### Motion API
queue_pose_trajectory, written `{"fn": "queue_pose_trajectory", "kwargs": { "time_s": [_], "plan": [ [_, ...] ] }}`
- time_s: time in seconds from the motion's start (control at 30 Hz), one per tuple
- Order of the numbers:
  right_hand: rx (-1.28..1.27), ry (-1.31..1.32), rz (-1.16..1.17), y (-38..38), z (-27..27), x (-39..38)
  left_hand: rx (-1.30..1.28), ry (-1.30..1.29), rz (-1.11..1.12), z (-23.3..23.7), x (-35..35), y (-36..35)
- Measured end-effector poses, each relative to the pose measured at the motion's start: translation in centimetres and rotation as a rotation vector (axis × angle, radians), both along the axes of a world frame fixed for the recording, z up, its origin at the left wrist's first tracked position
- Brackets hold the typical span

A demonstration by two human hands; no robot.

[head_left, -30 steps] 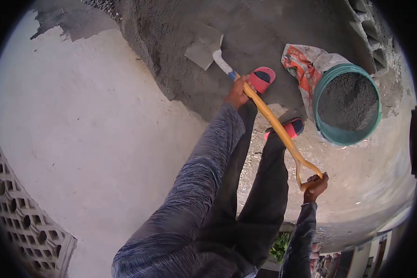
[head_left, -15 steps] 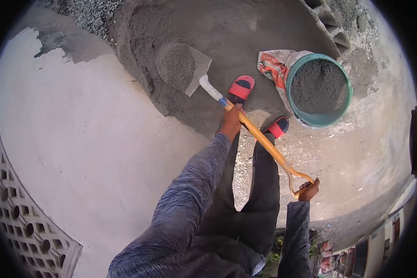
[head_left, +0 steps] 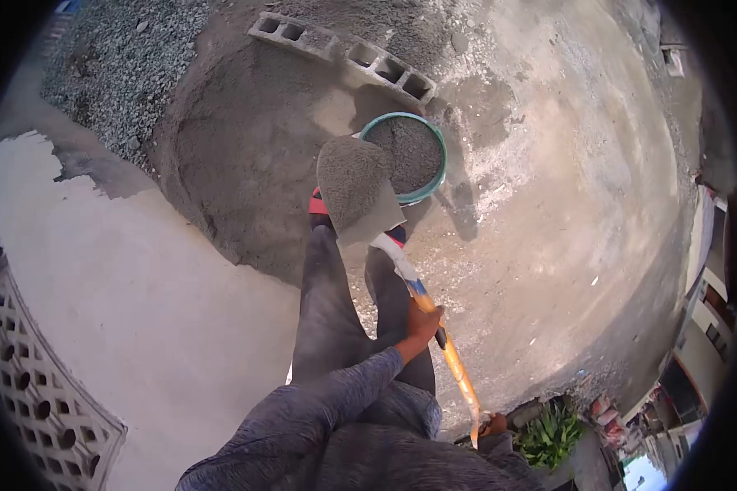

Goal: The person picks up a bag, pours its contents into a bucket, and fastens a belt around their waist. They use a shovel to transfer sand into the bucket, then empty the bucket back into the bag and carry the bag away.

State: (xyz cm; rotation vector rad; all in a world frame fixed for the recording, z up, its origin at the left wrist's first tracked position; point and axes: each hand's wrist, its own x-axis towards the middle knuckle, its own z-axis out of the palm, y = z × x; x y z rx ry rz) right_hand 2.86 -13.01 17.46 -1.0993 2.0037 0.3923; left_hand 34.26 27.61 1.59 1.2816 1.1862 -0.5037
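Observation:
A shovel (head_left: pixel 456 366) with a yellow shaft runs up from my right side, its blade heaped with grey sand (head_left: pixel 354 176). My left hand (head_left: pixel 422 322) is closed round the shaft just below the blue band. At the handle end my right hand (head_left: pixel 493 424) is closed on the grip, partly hidden by the sleeve. The loaded blade hangs raised in front of my legs, overlapping the left rim of a green bucket (head_left: pixel 444 168) in view. Grey sand or mix fills much of the bucket.
Behind the bucket lie hollow concrete blocks (head_left: pixel 391 69). A sand pile (head_left: pixel 213 155) spreads to the left, with a gravel heap (head_left: pixel 127 78) beyond it. A perforated block panel (head_left: pixel 45 401) stands at lower left, and a green plant (head_left: pixel 551 435) grows at lower right.
The shovel blade has come up from the sand pile with its load and swung right, over beside the bucket. Both hands keep hold of the shovel. The camera view has turned.

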Motion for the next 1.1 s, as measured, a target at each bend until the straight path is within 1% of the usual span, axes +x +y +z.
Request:
{"fn": "queue_pose_trajectory", "kwargs": {
  "time_s": [0.03,0.07,0.1,0.13,0.17,0.2,0.23,0.3,0.33,0.37,0.43,0.47,0.5,0.57,0.6,0.63,0.67,0.7,0.73,0.77,0.8,0.83,0.87,0.9,0.93,0.97,1.0,1.03,1.07,1.1],
  "plan": [
    [0.325,0.197,0.705,-1.0,-3.1,-4.8,0.048,0.032,-0.134,0.3,0.1,-0.2],
    [0.535,0.256,1.249,-0.6,-1.6,-3.3,0.025,0.154,-0.133,0.0,0.1,-0.5],
    [0.734,0.313,1.795,0.2,-0.2,-2.0,0.028,0.137,-0.128,-0.1,-0.5,-0.4],
    [0.721,0.304,1.802,2.6,2.1,0.1,0.029,0.155,-0.173,-0.3,-1.6,0.0],
    [0.714,0.276,1.623,4.3,3.6,1.6,0.032,0.171,-0.216,-0.5,-2.3,0.6],
    [0.706,0.243,1.439,6.2,4.8,3.8,-0.169,0.183,-0.153,-0.8,-2.5,2.2],
    [0.704,0.236,1.439,6.7,5.0,4.0,-0.373,0.207,-0.093,-0.4,-3.2,4.1],
    [0.399,0.014,0.027,7.2,3.1,4.6,-0.422,0.223,0.086,4.7,-0.4,8.6],
    [0.332,-0.04,0.143,9.2,4.0,8.2,-0.432,0.065,-0.006,2.7,-1.2,11.0],
    [0.263,-0.085,0.265,12.4,6.1,14.1,-0.436,-0.086,-0.088,-0.2,-2.8,12.7],
    [0.141,-0.314,0.424,14.5,5.5,21.4,-0.601,-0.027,0.451,-2.0,-0.8,16.5],
    [0.08,-0.446,0.589,17.5,7.3,26.0,-0.513,-0.324,0.183,-5.5,-1.9,19.1],
    [0.015,-0.589,0.751,21.3,10.0,31.0,-0.395,-0.608,-0.094,-8.0,-2.2,21.5],
    [-0.026,-0.878,0.994,27.1,13.3,38.2,-0.824,-0.231,0.782,-0.4,2.6,25.5],
    [-0.04,-1.042,1.202,30.6,15.2,40.8,-0.813,-0.258,0.809,0.5,3.0,27.4],
    [-0.055,-1.211,1.403,34.7,17.6,43.1,-0.751,-0.475,0.682,0.8,3.1,29.3],
    [-0.267,-1.353,1.786,39.5,21.1,44.9,-0.679,-0.673,0.55,1.1,2.5,30.8],
    [-0.131,-1.387,1.97,43.8,24.1,45.5,-0.665,-0.685,0.573,2.3,1.9,31.9],
    [-0.21,-1.684,2.262,48.3,26.3,46.1,-0.556,-0.733,0.542,4.4,1.8,33.2],
    [-0.068,-1.724,2.493,52.8,29.2,45.7,-0.446,-0.773,0.512,7.5,1.3,34.1],
    [0.088,-1.792,2.601,56.6,29.5,44.5,-0.024,-0.887,0.112,14.9,-0.3,34.3],
    [0.25,-1.86,2.701,60.1,29.6,43.1,-0.013,-0.886,0.133,21.9,-1.6,34.3],
    [0.336,-1.99,2.761,63.2,29.2,41.4,-0.079,-0.908,0.293,28.1,-2.6,34.2],
    [0.43,-2.116,2.811,65.6,28.2,39.4,-0.15,-0.923,0.451,30.9,-3.6,34.3],
    [0.44,-2.121,2.818,67.7,26.3,37.3,-0.445,-1.735,0.402,29.2,-3.3,34.2],
    [0.645,-2.207,2.834,69.5,23.8,35.2,-0.44,-1.738,0.409,28.0,-4.7,34.6],
    [0.861,-2.286,2.834,70.6,22.7,34.0,-0.53,-1.463,1.072,26.8,-6.7,35.1],
    [0.852,-2.297,2.838,71.2,23.1,33.8,-0.589,-1.076,1.674,25.3,-8.1,36.4],
    [0.937,-2.047,2.95,71.2,23.9,33.5,-0.593,-1.078,1.673,21.9,-9.2,37.2],
    [1.029,-1.771,3.036,70.7,24.3,33.4,-0.788,-1.033,1.695,18.7,-12.4,36.7]
  ]
}}
